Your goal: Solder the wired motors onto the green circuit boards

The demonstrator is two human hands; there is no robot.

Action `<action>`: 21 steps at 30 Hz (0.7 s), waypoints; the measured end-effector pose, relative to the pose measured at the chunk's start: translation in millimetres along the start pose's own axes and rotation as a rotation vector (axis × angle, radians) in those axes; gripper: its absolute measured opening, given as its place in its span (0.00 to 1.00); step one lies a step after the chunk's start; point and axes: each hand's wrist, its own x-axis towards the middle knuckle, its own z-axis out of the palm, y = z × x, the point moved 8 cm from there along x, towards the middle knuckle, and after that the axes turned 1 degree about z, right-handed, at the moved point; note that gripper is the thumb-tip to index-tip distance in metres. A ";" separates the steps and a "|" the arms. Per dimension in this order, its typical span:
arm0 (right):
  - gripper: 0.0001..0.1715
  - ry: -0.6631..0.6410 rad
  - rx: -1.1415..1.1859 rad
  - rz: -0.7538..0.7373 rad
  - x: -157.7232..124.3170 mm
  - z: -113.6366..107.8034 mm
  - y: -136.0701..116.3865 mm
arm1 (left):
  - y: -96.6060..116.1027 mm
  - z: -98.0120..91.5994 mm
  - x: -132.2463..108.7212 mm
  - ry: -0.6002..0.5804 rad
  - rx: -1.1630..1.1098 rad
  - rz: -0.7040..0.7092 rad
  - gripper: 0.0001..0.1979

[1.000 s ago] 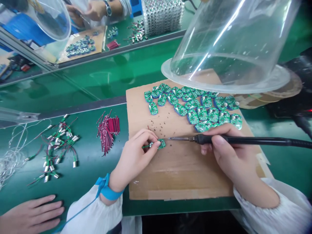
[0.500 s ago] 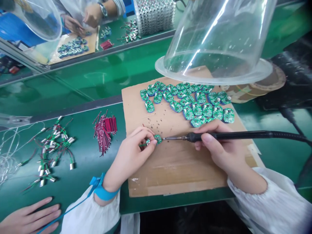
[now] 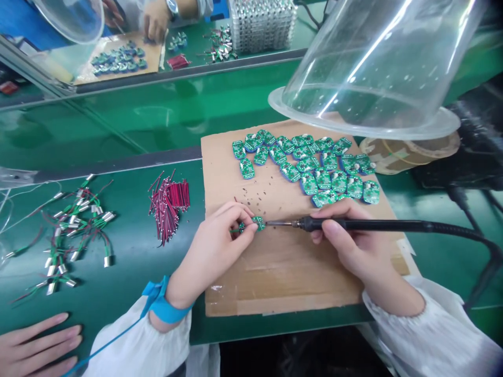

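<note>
My left hand (image 3: 210, 256) pinches a small green circuit board (image 3: 258, 223) in its fingertips, just above the cardboard (image 3: 283, 277). My right hand (image 3: 353, 246) is closed around a soldering iron (image 3: 314, 224) like a pen, its tip at the board's edge. Other boards (image 3: 308, 170) lie on the cardboard beyond my fingers, and red wires (image 3: 168, 207) lie left of it.

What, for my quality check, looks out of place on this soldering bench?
Dark specks are scattered across the brown cardboard sheet, just below the rows of green circuit boards. They look like solder spatter or scorch marks, though they are too small to tell. The large clear plastic dome also stands tilted.
</note>
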 end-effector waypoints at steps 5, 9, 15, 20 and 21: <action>0.05 -0.015 0.020 0.018 -1.6 0.9 3.5 | -0.6 0.1 0.2 0.007 -0.001 -0.018 0.05; 0.05 0.022 0.056 0.031 -2.1 -0.7 4.7 | 1.0 0.4 0.9 0.024 0.016 -0.008 0.05; 0.06 0.132 0.222 0.055 -1.3 -9.5 8.0 | -0.5 0.8 2.0 0.018 0.018 -0.010 0.06; 0.06 0.138 0.232 0.030 -1.7 -10.9 6.9 | -3.6 0.6 1.3 0.011 0.023 -0.038 0.05; 0.06 0.141 0.240 0.027 -1.7 -11.2 7.3 | -3.8 0.5 1.2 0.012 0.027 -0.041 0.05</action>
